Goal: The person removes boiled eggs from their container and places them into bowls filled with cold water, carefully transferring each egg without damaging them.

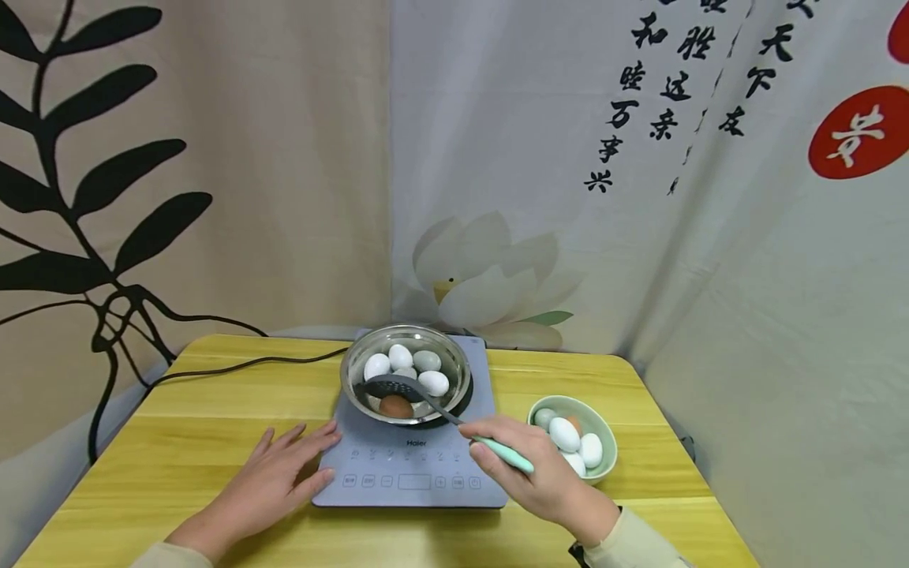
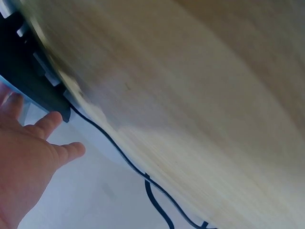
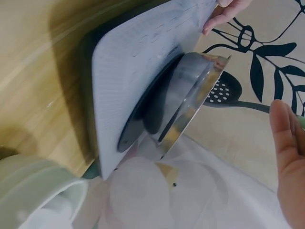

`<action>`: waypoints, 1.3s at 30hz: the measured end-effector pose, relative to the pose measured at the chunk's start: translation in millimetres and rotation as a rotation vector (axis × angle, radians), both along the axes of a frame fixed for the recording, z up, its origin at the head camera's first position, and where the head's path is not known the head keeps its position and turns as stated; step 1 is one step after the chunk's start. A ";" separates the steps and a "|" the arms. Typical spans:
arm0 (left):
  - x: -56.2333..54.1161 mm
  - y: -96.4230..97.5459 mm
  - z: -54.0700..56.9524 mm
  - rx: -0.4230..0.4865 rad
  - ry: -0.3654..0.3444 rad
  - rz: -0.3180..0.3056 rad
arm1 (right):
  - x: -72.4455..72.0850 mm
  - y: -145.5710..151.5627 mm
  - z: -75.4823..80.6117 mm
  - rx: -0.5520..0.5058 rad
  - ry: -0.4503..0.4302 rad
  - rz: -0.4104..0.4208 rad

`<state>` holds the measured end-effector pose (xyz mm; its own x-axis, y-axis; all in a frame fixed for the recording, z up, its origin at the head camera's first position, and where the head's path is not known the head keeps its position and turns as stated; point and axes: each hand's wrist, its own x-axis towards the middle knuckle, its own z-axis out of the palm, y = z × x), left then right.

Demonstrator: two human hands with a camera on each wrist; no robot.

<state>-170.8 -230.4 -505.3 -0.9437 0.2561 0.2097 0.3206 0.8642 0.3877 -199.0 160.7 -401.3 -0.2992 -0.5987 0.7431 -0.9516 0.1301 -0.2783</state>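
My right hand (image 1: 536, 473) grips the mint-green handle of a dark slotted spoon (image 1: 390, 385). The spoon's perforated head is over a shiny steel bowl (image 1: 458, 359), and in the right wrist view the slotted spoon (image 3: 224, 90) stands beyond the bowl's rim. White and grey-green eggs (image 1: 428, 361) lie in that bowl, with a brown egg (image 1: 395, 407) at its near side, partly covered by the spoon. Fingers extended, my left hand (image 1: 273, 481) rests at the left edge of the grey induction cooker (image 1: 415, 461) under the bowl.
A pale green bowl (image 1: 606, 469) with several eggs stands right of the cooker, close to my right hand. A black cord (image 1: 248, 363) runs left from the cooker across the wooden table (image 1: 234, 410). Printed curtains (image 1: 497, 158) hang behind the table.
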 end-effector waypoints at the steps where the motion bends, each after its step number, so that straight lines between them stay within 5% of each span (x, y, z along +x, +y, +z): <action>1: 0.3 -0.1 0.2 -0.004 -0.002 0.001 | 0.5 3.7 -1.0 -0.005 -0.015 -0.002; 7: 0.3 -1.3 -1.3 -0.017 -0.005 0.001 | 3.3 24.1 -4.2 -0.086 -0.191 0.049; 16: -0.1 -2.6 -3.5 -0.019 0.009 0.005 | -7.2 33.1 -3.7 -0.256 -0.727 0.064; 25: -2.2 -2.0 -5.1 -0.017 -0.008 0.007 | -32.5 18.1 -10.9 -0.565 -1.299 -0.151; 31: -2.9 -2.6 -8.0 -0.013 -0.007 0.007 | -38.5 10.6 -6.4 -0.672 -1.411 -0.231; 39: -1.4 -1.7 -5.1 -0.013 -0.003 0.002 | -37.5 41.5 9.4 -0.745 -1.395 -0.282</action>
<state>-172.2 -232.1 -510.5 -0.9448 0.2571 0.2033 0.3179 0.8697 0.3777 -236.5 202.2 -391.8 -0.9929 -0.0567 -0.1045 0.1170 -0.3057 -0.9449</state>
